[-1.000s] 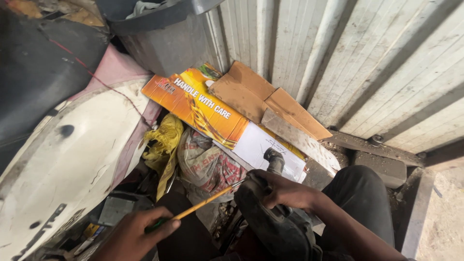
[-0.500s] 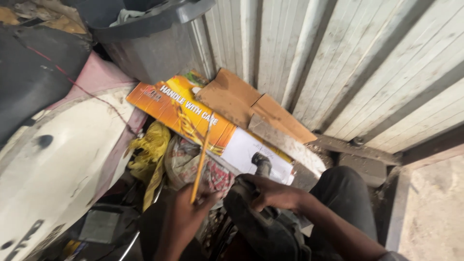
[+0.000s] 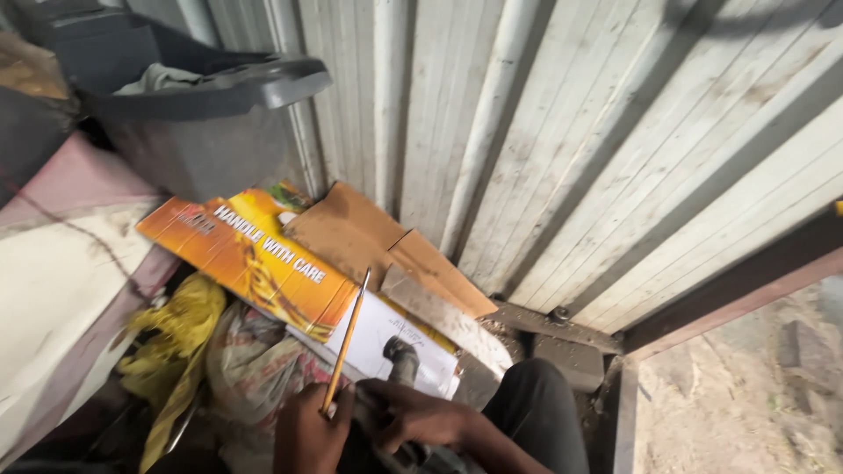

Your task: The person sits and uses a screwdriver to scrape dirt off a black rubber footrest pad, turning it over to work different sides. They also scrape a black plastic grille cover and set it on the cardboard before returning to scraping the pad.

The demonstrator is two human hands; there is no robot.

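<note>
At the bottom of the frame, left of centre, the left hand (image 3: 309, 434) is closed round the lower end of a pencil (image 3: 346, 341), a thin yellow one that points up and slightly right, its tip over an orange and white printed box (image 3: 263, 268). The right hand (image 3: 413, 417) lies just beside it, fingers wrapped over a dark, bulky thing (image 3: 399, 360) with a round metal end; what that thing is cannot be told, and most of it is hidden under the hands.

The pencil looks light and stiff, its point brittle, so a pinch low on the shaft, as here, should hold it; pressed hard sideways it would probably snap. The dark thing seems heavier and hard, best gripped round its body.

The box lies slanted from the middle left down toward the hands, on top of brown cardboard (image 3: 369, 237) that leans against a pale ribbed metal wall (image 3: 544, 149). A yellow rag (image 3: 176, 338) and a patterned sack (image 3: 255, 369) sit at the lower left, a grey bin (image 3: 211, 105) at the upper left. A dark trouser knee (image 3: 536, 412) shows at the bottom centre.
</note>
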